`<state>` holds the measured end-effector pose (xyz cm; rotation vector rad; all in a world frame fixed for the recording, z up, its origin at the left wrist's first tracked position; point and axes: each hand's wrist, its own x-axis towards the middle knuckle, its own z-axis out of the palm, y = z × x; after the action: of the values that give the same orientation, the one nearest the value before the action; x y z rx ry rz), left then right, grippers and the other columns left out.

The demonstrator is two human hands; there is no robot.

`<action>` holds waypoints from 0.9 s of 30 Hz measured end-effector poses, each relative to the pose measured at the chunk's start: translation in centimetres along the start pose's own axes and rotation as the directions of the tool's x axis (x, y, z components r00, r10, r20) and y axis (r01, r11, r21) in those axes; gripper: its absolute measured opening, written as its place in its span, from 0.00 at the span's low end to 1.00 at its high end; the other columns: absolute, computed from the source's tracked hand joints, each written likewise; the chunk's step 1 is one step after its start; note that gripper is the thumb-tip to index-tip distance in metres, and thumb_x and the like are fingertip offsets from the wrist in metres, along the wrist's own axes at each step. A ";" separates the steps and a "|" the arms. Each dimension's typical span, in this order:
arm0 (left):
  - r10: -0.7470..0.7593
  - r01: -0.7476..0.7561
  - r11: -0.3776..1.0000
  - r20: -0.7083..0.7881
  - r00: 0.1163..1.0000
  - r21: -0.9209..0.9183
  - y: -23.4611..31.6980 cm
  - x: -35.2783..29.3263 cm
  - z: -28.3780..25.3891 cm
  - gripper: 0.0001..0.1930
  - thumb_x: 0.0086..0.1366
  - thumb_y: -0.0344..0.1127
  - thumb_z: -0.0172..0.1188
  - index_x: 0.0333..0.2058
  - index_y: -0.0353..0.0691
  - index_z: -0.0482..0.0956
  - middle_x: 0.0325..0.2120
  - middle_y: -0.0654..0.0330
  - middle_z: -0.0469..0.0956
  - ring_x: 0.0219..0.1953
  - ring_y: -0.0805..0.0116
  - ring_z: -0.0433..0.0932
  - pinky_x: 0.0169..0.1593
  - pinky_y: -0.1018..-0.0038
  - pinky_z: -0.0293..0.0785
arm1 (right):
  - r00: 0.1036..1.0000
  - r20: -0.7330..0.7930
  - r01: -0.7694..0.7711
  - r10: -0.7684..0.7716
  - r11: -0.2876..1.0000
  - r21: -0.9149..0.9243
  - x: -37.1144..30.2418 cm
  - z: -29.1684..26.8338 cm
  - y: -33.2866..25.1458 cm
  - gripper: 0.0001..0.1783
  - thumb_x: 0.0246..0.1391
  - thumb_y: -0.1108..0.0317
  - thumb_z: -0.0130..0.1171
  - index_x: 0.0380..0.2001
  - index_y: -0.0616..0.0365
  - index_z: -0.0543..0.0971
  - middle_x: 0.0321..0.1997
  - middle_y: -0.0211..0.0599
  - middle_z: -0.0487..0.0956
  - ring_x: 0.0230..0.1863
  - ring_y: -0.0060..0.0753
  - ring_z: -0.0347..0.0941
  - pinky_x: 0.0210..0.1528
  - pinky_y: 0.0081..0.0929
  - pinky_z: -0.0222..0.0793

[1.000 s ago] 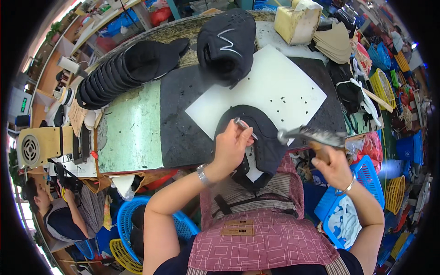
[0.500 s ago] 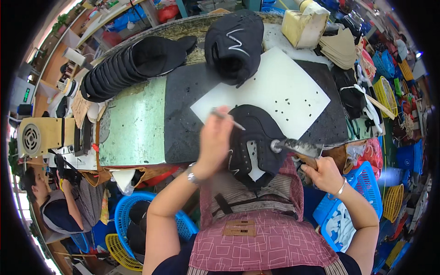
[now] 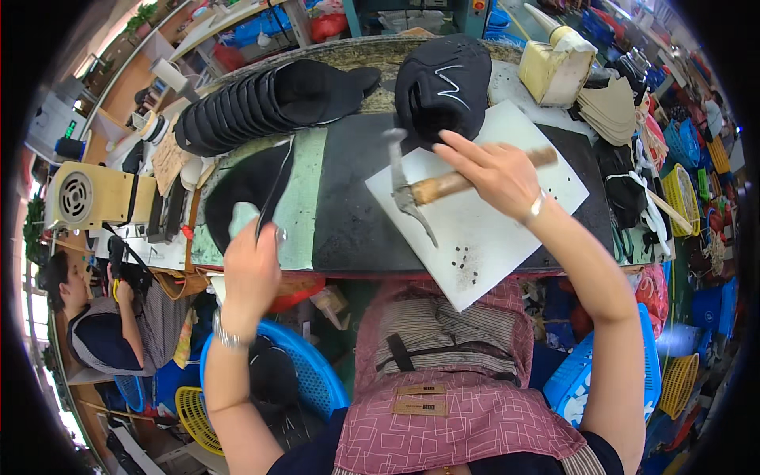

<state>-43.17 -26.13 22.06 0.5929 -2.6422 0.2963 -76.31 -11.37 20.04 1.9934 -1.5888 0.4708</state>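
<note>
My left hand (image 3: 252, 269) is closed at the left of the bench, on the edge of a black shoe upper (image 3: 241, 190). The upper lies over the pale green mat; a small silver end (image 3: 280, 234) shows beside my fist, its tool mostly hidden. Over the white board (image 3: 507, 229), my right hand (image 3: 503, 178) is around the wooden handle of a hammer (image 3: 447, 187), with some fingers stretched out along it. The hammer's metal head points left and is partly blurred. Small black punched bits (image 3: 463, 265) are scattered on the board's near corner.
Behind the board stands a pile of black uppers (image 3: 447, 83) with white line marks. A nested row of black uppers (image 3: 229, 107) runs along the far left. Blue baskets (image 3: 317, 380) flank my lap. At the left sits another person (image 3: 103, 328).
The black upper has gone from the board's near edge to the left mat with my left hand. My right hand has brought the hammer up and left over the board.
</note>
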 end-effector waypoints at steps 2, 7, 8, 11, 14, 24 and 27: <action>-0.004 -0.033 0.980 0.180 0.984 0.197 -5.4 -2.0 4.6 0.06 0.50 0.25 0.51 0.30 0.35 0.70 0.39 0.50 0.71 0.37 0.56 0.71 0.40 0.67 0.69 | 0.988 0.119 0.106 -0.094 0.989 -0.102 1.4 2.2 1.0 0.22 0.36 0.73 0.53 0.41 0.53 0.72 0.37 0.30 0.72 0.25 0.26 0.70 0.27 0.23 0.67; 0.067 -0.091 0.964 -0.102 0.993 -0.249 -1.3 -0.4 7.9 0.09 0.43 0.25 0.59 0.25 0.37 0.70 0.47 0.47 0.67 0.52 0.46 0.63 0.53 0.56 0.59 | 0.996 0.066 0.063 -0.054 0.987 -0.146 2.3 2.0 3.0 0.14 0.39 0.71 0.54 0.35 0.54 0.72 0.31 0.28 0.70 0.25 0.27 0.72 0.25 0.24 0.67; 0.088 -0.096 0.816 -0.041 0.995 -0.570 3.3 0.9 6.9 0.08 0.44 0.26 0.60 0.25 0.37 0.70 0.49 0.48 0.65 0.52 0.45 0.61 0.54 0.56 0.57 | 0.996 0.074 0.064 -0.054 0.987 -0.150 2.4 1.0 2.9 0.14 0.39 0.71 0.54 0.35 0.54 0.72 0.31 0.28 0.70 0.25 0.27 0.72 0.25 0.24 0.67; 0.437 -0.074 0.427 0.134 0.889 -0.901 13.6 2.1 7.5 0.06 0.49 0.30 0.59 0.25 0.35 0.72 0.52 0.43 0.61 0.56 0.43 0.56 0.59 0.57 0.49 | 0.975 -0.126 -0.178 0.182 0.983 0.042 2.9 -2.2 1.0 0.16 0.36 0.76 0.56 0.34 0.54 0.72 0.36 0.26 0.74 0.26 0.35 0.73 0.25 0.29 0.68; 0.717 -0.027 0.015 -0.008 0.697 -1.000 21.0 2.6 6.5 0.13 0.55 0.38 0.57 0.33 0.33 0.75 0.54 0.43 0.60 0.57 0.52 0.59 0.59 0.63 0.53 | 0.969 -0.128 -0.208 0.211 0.978 0.036 2.1 -6.3 -0.4 0.16 0.35 0.76 0.57 0.33 0.54 0.73 0.33 0.27 0.75 0.26 0.36 0.73 0.25 0.30 0.68; 0.367 0.578 -0.765 0.546 0.753 -0.283 10.0 3.1 10.3 0.04 0.58 0.34 0.55 0.31 0.41 0.73 0.37 0.59 0.72 0.42 0.65 0.70 0.48 0.66 0.65 | 0.889 0.457 -0.271 0.029 0.837 0.475 -8.7 -12.0 -13.4 0.17 0.36 0.68 0.54 0.35 0.56 0.73 0.25 0.29 0.72 0.20 0.25 0.72 0.20 0.24 0.66; 0.201 0.658 -0.211 0.626 0.753 -0.723 12.6 6.3 10.0 0.06 0.57 0.35 0.56 0.26 0.39 0.74 0.39 0.58 0.72 0.42 0.65 0.71 0.44 0.70 0.66 | 0.878 0.478 -0.291 -0.025 0.765 0.575 -8.6 -9.6 -12.7 0.19 0.36 0.66 0.59 0.37 0.56 0.72 0.28 0.30 0.72 0.23 0.29 0.73 0.20 0.25 0.68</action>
<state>-57.45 -20.16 14.45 0.5799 -1.9359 -2.3364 -65.51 3.15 20.12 2.6598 -2.0799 0.7043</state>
